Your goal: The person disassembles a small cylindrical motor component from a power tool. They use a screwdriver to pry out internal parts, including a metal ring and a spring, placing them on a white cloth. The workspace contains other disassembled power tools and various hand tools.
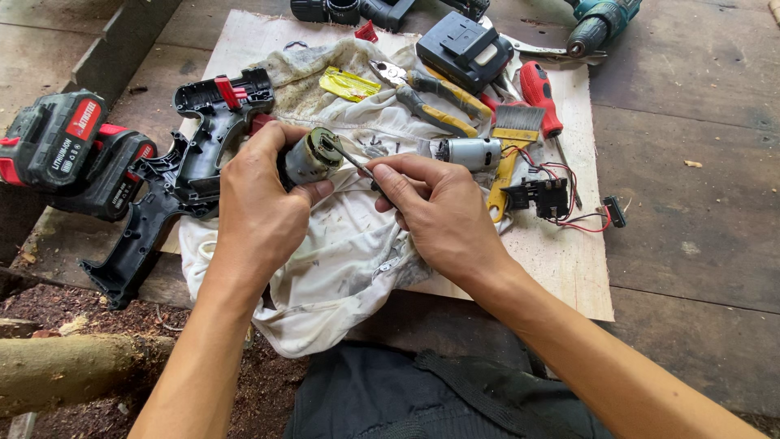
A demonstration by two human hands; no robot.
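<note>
One cylindrical metal motor (pixel 310 156), gripped

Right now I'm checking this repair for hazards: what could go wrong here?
The thin tool in the right hand pokes the end of the small motor gripped by the left hand; a slip could jab those fingers or damage the motor. The loose red wires could snag.

A small grey cylindrical motor (pixel 310 157) lies tilted at scene centre above the cloth; a thin metal tool (pixel 351 159) touches its right end
</note>
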